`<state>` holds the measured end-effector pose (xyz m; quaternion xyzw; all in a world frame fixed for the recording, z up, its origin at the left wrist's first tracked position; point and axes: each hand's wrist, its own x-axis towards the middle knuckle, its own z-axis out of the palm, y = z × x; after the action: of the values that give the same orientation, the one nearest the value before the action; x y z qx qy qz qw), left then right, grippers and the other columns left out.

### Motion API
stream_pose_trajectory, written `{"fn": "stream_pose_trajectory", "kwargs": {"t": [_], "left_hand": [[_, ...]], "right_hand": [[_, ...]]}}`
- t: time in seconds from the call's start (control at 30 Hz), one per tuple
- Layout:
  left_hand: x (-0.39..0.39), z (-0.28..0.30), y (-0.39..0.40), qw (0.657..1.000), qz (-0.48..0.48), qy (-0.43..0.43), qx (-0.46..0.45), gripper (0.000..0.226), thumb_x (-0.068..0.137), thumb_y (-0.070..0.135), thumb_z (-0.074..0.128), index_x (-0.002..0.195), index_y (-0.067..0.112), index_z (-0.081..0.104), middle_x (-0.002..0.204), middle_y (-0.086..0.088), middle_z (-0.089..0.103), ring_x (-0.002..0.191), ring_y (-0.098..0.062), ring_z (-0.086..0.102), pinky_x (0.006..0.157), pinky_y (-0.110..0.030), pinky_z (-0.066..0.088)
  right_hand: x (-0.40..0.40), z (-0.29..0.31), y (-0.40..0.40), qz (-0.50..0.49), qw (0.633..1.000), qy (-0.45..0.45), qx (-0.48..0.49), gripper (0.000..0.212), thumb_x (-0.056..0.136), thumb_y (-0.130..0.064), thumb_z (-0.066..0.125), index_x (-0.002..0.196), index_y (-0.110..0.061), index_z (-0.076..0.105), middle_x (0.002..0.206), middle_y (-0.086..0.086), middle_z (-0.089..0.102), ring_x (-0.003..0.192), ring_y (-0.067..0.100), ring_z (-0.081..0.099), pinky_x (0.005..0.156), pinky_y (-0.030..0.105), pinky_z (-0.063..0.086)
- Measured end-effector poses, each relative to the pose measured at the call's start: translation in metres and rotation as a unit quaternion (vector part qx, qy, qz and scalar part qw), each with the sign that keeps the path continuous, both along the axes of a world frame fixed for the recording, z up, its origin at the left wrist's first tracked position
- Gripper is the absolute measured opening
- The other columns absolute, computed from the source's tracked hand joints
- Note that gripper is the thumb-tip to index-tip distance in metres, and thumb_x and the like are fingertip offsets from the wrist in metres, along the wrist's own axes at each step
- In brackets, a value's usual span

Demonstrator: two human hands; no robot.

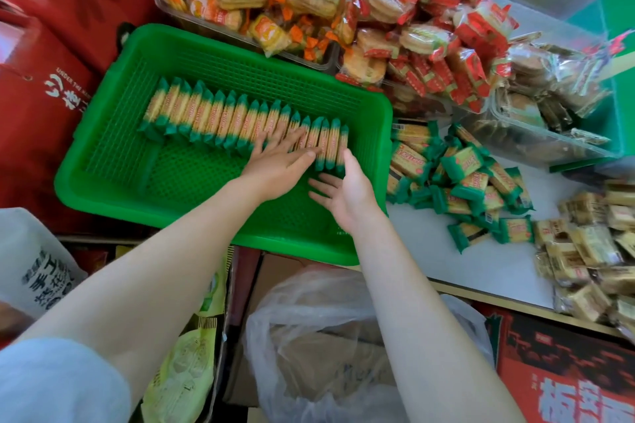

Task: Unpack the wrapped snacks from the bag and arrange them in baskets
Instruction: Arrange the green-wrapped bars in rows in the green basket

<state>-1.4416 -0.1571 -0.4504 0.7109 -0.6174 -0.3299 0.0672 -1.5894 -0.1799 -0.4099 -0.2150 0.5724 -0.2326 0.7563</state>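
Green basket (103,161) with one row of green-wrapped snacks (220,115) standing on edge, leaning against one another along its far half; packed this way, each packet propped up the next. The left hand (278,161) lay flat on the row's right portion, fingers straight, pressing the packets rather than gripping any, apparently to keep them from toppling. The right hand (347,187) stood open just beside the last packet, palm towards the row and holding nothing, seemingly bracing its end. More packets of the same kind lay in a loose pile (460,178) on the white table (488,268) to the right, not yet arranged. A clear plastic bag (309,336) sat below the basket.
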Motion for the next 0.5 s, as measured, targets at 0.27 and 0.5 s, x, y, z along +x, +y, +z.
{"fn": "stream_pose_trajectory", "kwargs": {"t": [0.27,0.5], "left_hand": [[-0.104,0.057,0.043,0.987,0.102,0.085,-0.089,0.051,0.105,0.04,0.042,0.151,0.019,0.039,0.151,-0.006,0.046,0.135,-0.028,0.047,0.105,-0.043,0.041],[-0.184,0.046,0.042,0.974,0.214,-0.02,-0.071,0.052,0.108,0.036,0.027,0.156,0.014,0.031,0.142,-0.009,0.056,0.117,-0.032,0.059,0.077,-0.039,0.046]], "right_hand": [[-0.118,0.06,0.026,-0.091,0.987,0.055,-0.123,0.029,0.106,-0.022,0.043,0.124,-0.004,0.057,0.098,0.018,0.073,0.081,0.03,0.073,0.081,0.042,0.06],[-0.24,-0.001,0.007,-0.258,0.929,0.266,-0.002,0.035,0.098,-0.015,0.053,0.128,0.003,0.051,0.101,0.01,0.054,0.094,0.028,0.056,0.088,0.048,0.058]]}}
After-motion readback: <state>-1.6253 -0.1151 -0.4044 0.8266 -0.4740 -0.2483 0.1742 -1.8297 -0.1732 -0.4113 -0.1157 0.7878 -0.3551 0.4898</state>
